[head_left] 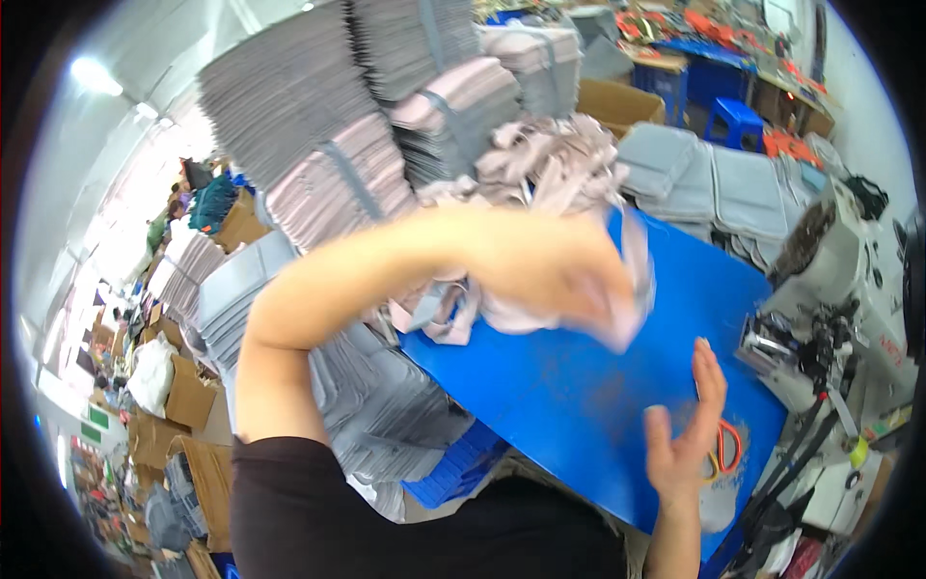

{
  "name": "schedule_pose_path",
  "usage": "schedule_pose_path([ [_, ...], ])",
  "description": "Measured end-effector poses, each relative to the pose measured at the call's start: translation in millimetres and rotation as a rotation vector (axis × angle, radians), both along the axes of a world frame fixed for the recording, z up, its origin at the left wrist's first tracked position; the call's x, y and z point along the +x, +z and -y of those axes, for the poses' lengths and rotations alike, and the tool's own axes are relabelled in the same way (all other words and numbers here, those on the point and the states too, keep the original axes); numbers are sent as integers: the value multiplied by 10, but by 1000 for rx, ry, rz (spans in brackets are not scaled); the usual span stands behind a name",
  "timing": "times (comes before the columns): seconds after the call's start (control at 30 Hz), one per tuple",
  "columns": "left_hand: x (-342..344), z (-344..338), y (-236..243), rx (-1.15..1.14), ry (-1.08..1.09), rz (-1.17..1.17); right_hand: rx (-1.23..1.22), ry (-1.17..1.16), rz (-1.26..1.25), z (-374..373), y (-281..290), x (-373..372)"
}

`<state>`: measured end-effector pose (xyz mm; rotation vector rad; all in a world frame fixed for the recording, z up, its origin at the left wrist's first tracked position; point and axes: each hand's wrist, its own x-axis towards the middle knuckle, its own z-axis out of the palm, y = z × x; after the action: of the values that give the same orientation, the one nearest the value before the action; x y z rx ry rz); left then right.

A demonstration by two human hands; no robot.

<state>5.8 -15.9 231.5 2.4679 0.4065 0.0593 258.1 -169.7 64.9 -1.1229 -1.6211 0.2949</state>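
Observation:
My left hand (588, 289) reaches across the blue tabletop (569, 386), smeared by motion. A blurred pale strip of fabric (638, 256) shows along its fingers, and the hand appears closed on it; the exact grip is hidden. Just behind lies a tangled heap of pale pink fabric strips (559, 159), part of it covered by my forearm. My right hand (687, 425) is raised over the table's right side, empty, with thumb and fingers apart. Beside it lie scissors with red-orange and yellow handles (730, 446), partly hidden by the hand.
Tall tied stacks of grey and pink fabric pieces (289, 92) rise behind and left of the table. Grey padded pieces (748, 188) lie at the far right edge. A sewing machine (839, 289) stands on the right. Cardboard boxes (183, 391) fill the left; a blue stool (736, 123) is farther back.

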Motion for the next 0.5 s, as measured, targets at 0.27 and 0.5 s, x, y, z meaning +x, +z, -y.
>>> schedule_pose_path([
  [0.27, -414, -824, 261, 582, 309, 78, -511, 209, -358, -150, -272, -373],
  [0.5, -3075, -1904, 2114, 1847, 1237, -375, -807, 304, -755, 17, -337, 56],
])
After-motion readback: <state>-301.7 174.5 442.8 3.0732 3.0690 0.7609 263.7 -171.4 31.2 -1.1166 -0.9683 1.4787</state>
